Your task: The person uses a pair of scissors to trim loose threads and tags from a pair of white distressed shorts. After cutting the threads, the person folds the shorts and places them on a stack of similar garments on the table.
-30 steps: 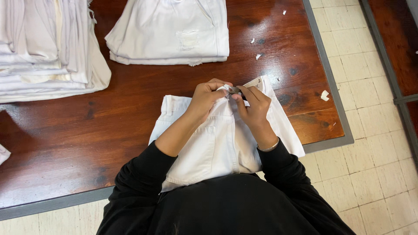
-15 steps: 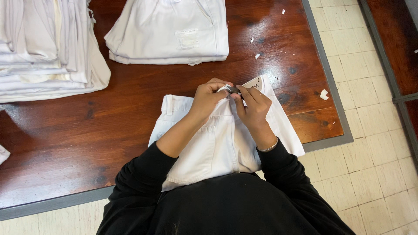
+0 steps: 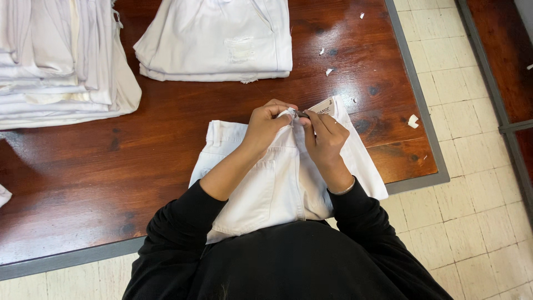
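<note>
Dark wooden table (image 3: pixel 139 161), grey edge, tile floor on the right. White trousers (image 3: pixel 277 183) lie flat at the near edge, waistband away from the person. Left hand (image 3: pixel 266 125) pinches the waistband top; right hand (image 3: pixel 325 139) pinches just beside it, at a tan label (image 3: pixel 323 106). Folded white trousers (image 3: pixel 216 39) and a stack (image 3: pixel 55 61) sit farther back.

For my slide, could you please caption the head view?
Both hands, left hand and right hand, pinch the waistband of white trousers on a wooden table.
</note>
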